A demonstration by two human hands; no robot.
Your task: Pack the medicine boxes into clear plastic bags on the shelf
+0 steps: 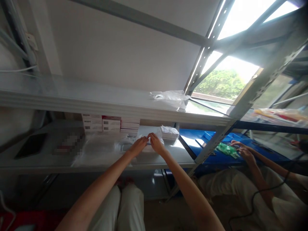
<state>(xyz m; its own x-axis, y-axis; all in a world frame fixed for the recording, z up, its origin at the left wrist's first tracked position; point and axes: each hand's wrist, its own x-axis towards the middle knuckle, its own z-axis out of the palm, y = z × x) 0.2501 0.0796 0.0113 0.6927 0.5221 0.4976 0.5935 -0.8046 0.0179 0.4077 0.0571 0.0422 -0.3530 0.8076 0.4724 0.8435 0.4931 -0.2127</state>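
My left hand (139,145) and my right hand (156,144) meet over the lower shelf, with fingertips pinched close together. Between them is a clear plastic bag (159,132), partly hidden by my fingers. Something pale shows under my hands, too blurred to name. Just beyond my right hand lies a stack of small white packets (169,132). To the left of my left hand, a heap of clear plastic bags (101,149) spreads over the shelf.
Stacked white boxes (130,125) and a red-and-white box (111,124) stand behind the bags. A black tablet-like slab (31,146) lies at left. Above runs an upper shelf edge (108,109). At right, a co-worker's hands (243,150) handle green plastic (227,149) beside a metal post (216,138).
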